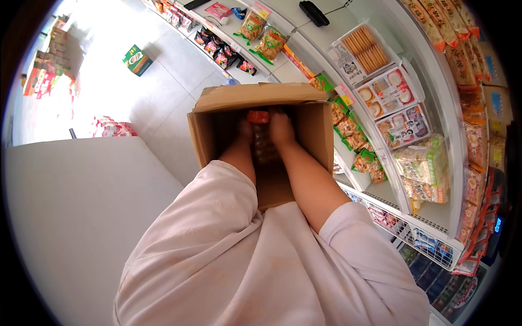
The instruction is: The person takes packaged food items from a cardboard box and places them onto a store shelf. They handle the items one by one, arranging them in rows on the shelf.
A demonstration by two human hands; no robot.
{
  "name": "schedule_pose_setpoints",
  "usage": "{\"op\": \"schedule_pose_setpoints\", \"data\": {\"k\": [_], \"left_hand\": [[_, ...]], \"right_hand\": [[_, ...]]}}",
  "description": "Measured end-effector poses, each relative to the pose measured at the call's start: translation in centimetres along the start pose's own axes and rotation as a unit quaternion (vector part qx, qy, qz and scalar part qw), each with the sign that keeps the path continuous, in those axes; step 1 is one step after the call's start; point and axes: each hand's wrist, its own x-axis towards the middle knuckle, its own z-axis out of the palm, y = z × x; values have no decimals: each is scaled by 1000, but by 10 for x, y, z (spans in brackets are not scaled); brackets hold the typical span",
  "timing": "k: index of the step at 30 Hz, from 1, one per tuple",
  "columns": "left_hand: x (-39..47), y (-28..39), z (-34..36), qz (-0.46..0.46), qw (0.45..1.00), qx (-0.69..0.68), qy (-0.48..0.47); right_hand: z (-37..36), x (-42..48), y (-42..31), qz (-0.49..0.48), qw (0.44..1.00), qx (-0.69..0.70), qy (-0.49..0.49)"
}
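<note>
An open cardboard box (262,94) stands before me, its top flaps up, and both my forearms reach down into it. Inside, a long clear snack packet (263,142) with a red end (258,117) is between my hands. My left hand (244,131) grips its left side, dim in the box's shadow. On the other side my right hand (282,129) holds it close to the red end. My fingers are blurred and partly hidden. The packet's contents look brown and rounded, but the shade hides what they are.
Store shelves (391,163) curve along my right, with boxed pastries (391,91), green-topped snack bags (350,130) and long orange-ended packets (432,20). A white counter surface (81,203) lies left. A green carton (137,60) stands on the tiled floor (175,61).
</note>
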Motion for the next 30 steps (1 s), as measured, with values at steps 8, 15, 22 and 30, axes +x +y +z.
{"op": "schedule_pose_setpoints", "data": {"k": [8, 15, 22, 30], "left_hand": [[-53, 49, 61, -92, 987, -127, 40], [-47, 58, 39, 18, 994, 94, -47], [-43, 49, 26, -34, 991, 124, -29], [-18, 28, 26, -36, 989, 117, 80]], "right_hand": [[0, 20, 2, 65, 984, -97, -131], [53, 28, 40, 254, 923, 289, -30], [31, 16, 23, 414, 664, 617, -86], [26, 29, 40, 453, 511, 724, -97]]}}
